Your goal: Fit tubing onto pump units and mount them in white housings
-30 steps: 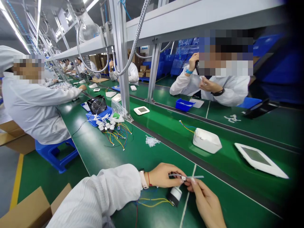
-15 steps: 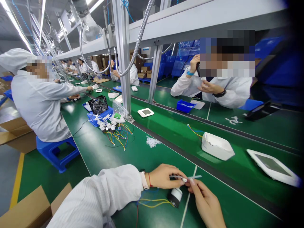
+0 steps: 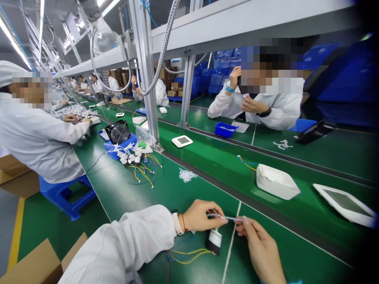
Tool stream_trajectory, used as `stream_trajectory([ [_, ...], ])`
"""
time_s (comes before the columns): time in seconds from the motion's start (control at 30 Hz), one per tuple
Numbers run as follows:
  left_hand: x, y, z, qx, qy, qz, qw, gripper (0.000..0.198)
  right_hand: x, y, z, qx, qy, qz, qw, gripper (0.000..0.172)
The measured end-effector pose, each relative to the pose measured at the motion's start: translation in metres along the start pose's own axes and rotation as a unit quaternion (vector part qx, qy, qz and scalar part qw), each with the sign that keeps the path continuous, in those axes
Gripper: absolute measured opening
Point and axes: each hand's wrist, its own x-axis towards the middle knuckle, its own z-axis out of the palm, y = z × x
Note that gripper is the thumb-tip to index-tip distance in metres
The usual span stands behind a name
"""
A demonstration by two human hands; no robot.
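Thin strip (image 3: 225, 217) is pinched narrowly between left hand (image 3: 203, 216) and right hand (image 3: 259, 248), just above a wired cylinder (image 3: 214, 241) on the bench (image 3: 189, 193).

White cylinder (image 3: 214, 241) just below hands (image 3: 203, 216), housing (image 3: 277, 182) right

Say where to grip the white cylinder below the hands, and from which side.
Grip its white barrel around the sides, coming in low from the right. Its black end sits on the green bench, so the barrel is free; yellow wires lie to its left, and the white strip pinched between left hand and right hand passes above.
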Motion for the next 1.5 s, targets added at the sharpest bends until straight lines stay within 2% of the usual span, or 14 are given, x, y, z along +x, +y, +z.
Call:
stream_trajectory([
  [0.27, 0.001, 0.003, -0.001, -0.018, -0.010, -0.005, 1.000, 0.021, 0.000, -0.004, -0.001, 0.013, -0.016, 0.019, 1.000, 0.048],
  [0.57, 0.001, 0.004, -0.001, -0.013, -0.014, 0.031, 0.999, 0.020, 0.000, 0.000, -0.001, 0.045, -0.012, 0.015, 0.999, 0.050],
  [0.77, -0.001, 0.001, 0.000, -0.032, 0.014, 0.020, 0.999, 0.023, 0.001, 0.006, -0.001, 0.088, -0.019, 0.025, 0.996, 0.048],
  [1.1, -0.005, 0.001, 0.002, -0.033, 0.074, 0.043, 0.996, 0.031, -0.002, -0.002, 0.001, 0.028, -0.058, 0.006, 0.998, 0.051],
  [1.3, -0.004, -0.002, 0.000, -0.063, 0.164, 0.092, 0.980, 0.024, -0.002, -0.001, 0.001, 0.040, -0.048, 0.011, 0.998, 0.053],
  [1.5, 0.000, 0.003, -0.003, -0.031, 0.150, 0.088, 0.984, 0.019, -0.003, -0.003, 0.001, 0.022, -0.047, -0.002, 0.999, 0.051],
])
